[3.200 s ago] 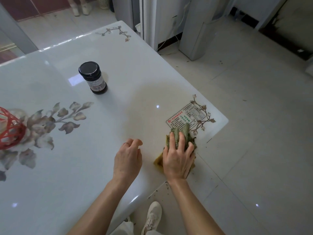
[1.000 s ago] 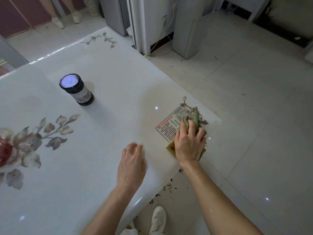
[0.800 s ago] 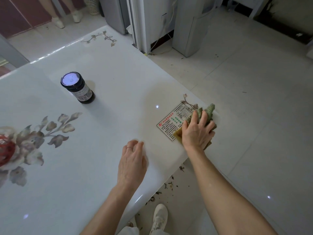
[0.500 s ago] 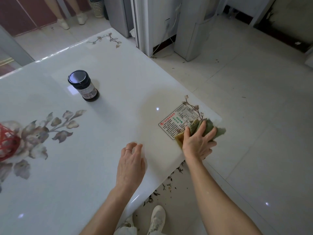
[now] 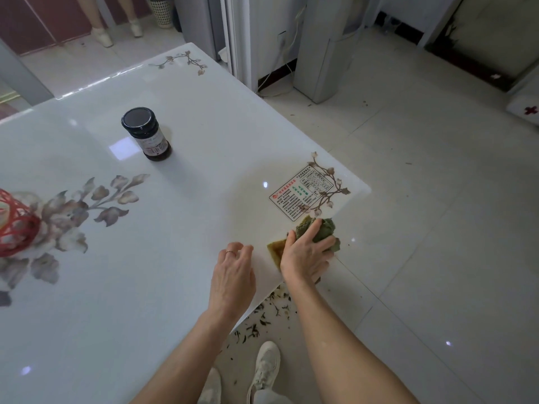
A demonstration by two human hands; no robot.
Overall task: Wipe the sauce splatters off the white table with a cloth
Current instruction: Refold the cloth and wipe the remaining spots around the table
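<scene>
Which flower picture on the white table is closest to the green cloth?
The brown vine sprig curling round the printed label, right beside the crumpled green cloth. The far-corner sprig and big grey flower lie much farther off.

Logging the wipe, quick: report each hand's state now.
Left hand: open, loosely curled, holding nothing.
Right hand: gripping the cloth at the table edge.

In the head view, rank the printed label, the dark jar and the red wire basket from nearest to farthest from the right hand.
1. printed label: just beyond the right hand, which grips the cloth, by the corner.
2. dark jar: farther in, up and to the left.
3. red wire basket: at the far left edge of the view.
</scene>
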